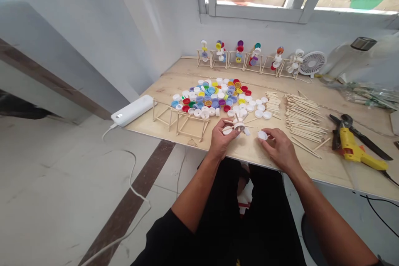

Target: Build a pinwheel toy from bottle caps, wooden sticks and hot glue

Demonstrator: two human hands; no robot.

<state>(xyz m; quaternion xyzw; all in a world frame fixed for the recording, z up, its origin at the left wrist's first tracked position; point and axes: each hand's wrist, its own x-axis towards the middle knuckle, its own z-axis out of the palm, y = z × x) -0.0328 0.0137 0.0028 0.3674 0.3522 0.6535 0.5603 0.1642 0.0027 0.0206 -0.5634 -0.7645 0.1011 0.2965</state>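
Near the table's front edge, my left hand (pixel 220 138) is closed on a small wheel of wooden sticks and white bottle caps (pixel 239 126), its sticks spreading outward from a cap hub. To the right, my right hand (pixel 278 146) pinches a single white bottle cap (pixel 262 135) between thumb and fingers. Behind both hands lies a heap of colored bottle caps (pixel 215 99). Two stick frames (pixel 190 125) stand left of my left hand. A pile of wooden sticks (pixel 304 117) lies beyond my right hand, with a smaller stick bundle (pixel 273 104) beside it.
Several finished cap wheels on stick frames (pixel 239 59) line the back wall. A white fan (pixel 312 63) and a bottle (pixel 358 54) stand back right. A yellow glue gun (pixel 352 147) and black-handled cutters (pixel 374 145) lie at right. A white power bank (pixel 133 110) sits at the left edge.
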